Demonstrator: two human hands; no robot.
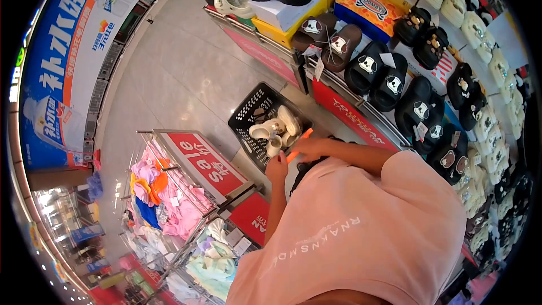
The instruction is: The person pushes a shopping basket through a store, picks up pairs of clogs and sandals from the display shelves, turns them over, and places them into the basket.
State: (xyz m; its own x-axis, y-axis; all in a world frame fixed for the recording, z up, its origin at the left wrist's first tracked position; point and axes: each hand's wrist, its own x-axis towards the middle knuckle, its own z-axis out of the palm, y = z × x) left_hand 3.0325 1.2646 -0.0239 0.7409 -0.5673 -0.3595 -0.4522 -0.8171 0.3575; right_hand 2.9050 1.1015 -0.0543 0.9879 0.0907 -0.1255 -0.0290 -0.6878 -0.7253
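Observation:
A black plastic basket (244,114) stands on the floor in front of me, with several cream clogs (261,130) in it. At the basket's near edge, my left hand (276,168) has its fingers pinched together, close to a cream clog. What the pinch holds is too small to make out. My right hand (307,148) is closed around a slim orange tool (306,134), which sticks out on both sides of the fingers. Its exact kind cannot be told. The two hands are close together but apart.
To the right, a shelf holds rows of black slippers (368,65), brown slippers (339,47) and cream clogs (475,29), plus an orange-and-blue shoebox (370,11). At left stand a red sale sign (206,161) and wire bins of clothes (183,206). Grey tiled floor (180,73) stretches ahead.

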